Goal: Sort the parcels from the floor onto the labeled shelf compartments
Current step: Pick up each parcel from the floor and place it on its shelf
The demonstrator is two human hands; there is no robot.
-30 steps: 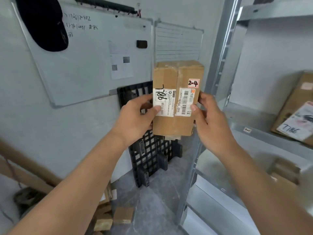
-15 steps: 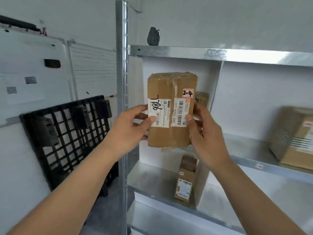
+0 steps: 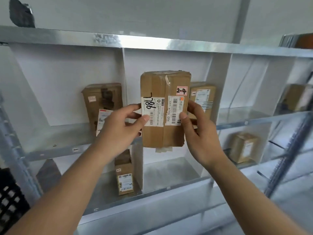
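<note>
A brown cardboard parcel stands upright in the air in front of the metal shelf. It carries a white barcode label, a handwritten number and a small red-edged sticker reading 2-4. My left hand grips its left edge and my right hand grips its right edge, thumbs on the front labels. The parcel covers the divider between two upper compartments.
The upper compartments hold a dark-stained parcel on the left, a striped-label parcel behind my right hand and another parcel far right. Lower compartments hold a small box and a second box. A black grid crate sits bottom left.
The view has swung right from the whiteboard and black crate to face the shelf compartments. Both hands kept their grip on the parcel, which now hangs in front of the upper shelf.
</note>
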